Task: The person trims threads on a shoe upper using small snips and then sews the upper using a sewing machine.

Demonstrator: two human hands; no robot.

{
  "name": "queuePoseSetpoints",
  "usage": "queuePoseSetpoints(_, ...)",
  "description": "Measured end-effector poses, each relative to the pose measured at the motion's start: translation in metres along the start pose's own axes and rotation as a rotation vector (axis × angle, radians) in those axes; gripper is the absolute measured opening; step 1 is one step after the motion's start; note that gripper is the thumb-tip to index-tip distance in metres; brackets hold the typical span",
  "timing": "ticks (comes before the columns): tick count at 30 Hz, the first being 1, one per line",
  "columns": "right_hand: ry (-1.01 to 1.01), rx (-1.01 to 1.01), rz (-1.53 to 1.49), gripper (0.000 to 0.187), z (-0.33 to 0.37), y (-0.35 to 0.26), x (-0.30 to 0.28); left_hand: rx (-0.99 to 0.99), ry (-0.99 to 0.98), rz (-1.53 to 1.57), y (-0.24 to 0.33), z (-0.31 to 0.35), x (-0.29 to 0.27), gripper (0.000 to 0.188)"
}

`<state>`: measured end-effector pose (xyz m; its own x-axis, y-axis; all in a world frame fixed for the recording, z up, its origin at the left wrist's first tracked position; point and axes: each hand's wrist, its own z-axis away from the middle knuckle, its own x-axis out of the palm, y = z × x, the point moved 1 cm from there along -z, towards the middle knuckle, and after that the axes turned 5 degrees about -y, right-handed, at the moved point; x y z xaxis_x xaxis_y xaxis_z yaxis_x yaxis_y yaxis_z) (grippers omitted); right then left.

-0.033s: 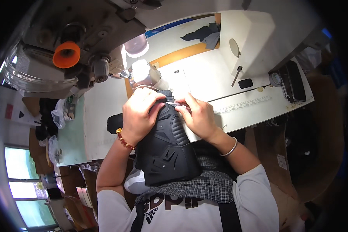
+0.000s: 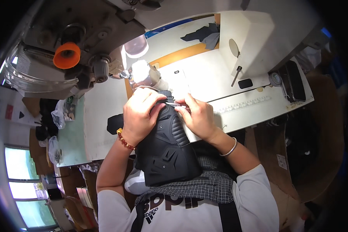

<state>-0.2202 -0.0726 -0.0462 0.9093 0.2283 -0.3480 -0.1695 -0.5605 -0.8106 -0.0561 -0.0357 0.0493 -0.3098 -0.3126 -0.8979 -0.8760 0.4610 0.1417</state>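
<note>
A black leather-like piece [image 2: 164, 145] lies across my lap and up to the table edge. It has ribbed padding along one side, raised moulded panels and small rivets, rather like a boot upper. My left hand [image 2: 142, 112] pinches its far end, thumb and fingers closed on the material. Opposite, my right hand [image 2: 197, 116] grips a slim silvery tool [image 2: 171, 103], whose point reaches the pinched spot. Too little of the tool shows to tell tweezers from small snips. Fingers hide the exact point of contact.
Just beyond my hands stands the sewing machine's post [image 2: 145, 73], under its head with an orange cup-shaped part [image 2: 66, 55]. The white machine column [image 2: 247, 42] rises at right. A scale strip [image 2: 243, 105] runs along the table [image 2: 205, 81]. A black scrap [image 2: 115, 124] lies left of my wrist.
</note>
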Motion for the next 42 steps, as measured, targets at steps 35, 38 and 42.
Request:
queuePoseSetpoints(35,-0.042,-0.118,0.075,0.017,-0.014,-0.005,-0.001,0.085,-0.099,-0.259,-0.001,-0.003,0.010,0.013)
queuePoseSetpoints(38,-0.121,-0.137,0.093,0.017,-0.014,-0.010,-0.001,0.083,-0.065,-0.228,-0.002,-0.002,0.013,0.011)
queuePoseSetpoints(42,-0.152,-0.061,-0.012,0.016,-0.013,-0.007,-0.007,0.029,0.110,-0.145,-0.005,0.011,0.008,0.007)
